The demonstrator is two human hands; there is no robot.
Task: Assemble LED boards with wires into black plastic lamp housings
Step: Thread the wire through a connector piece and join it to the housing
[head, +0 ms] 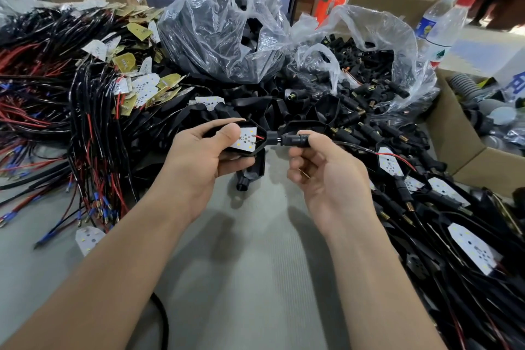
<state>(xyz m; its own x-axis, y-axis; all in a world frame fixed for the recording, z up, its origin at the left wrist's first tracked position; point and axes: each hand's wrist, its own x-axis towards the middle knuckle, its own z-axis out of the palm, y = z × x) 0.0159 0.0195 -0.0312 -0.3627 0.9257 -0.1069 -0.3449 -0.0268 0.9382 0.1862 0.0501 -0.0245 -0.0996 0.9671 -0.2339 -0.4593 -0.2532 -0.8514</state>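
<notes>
My left hand (203,155) grips a black plastic lamp housing (260,140) above the table, thumb pressing on the white LED board (246,138) seated inside it. A red wire (259,137) runs from the board toward the housing's neck. My right hand (326,163) pinches a black threaded cap (298,140) on the cable just right of that neck, almost touching it. Another empty housing (251,175) lies on the table below my left hand.
Black and red wires with LED boards (93,111) are heaped at left. Two clear bags hold black housings (224,37) and black caps (366,88) at the back. Assembled lamps (443,207) pile up at right beside a cardboard box (457,145). A water bottle (439,25) stands far right.
</notes>
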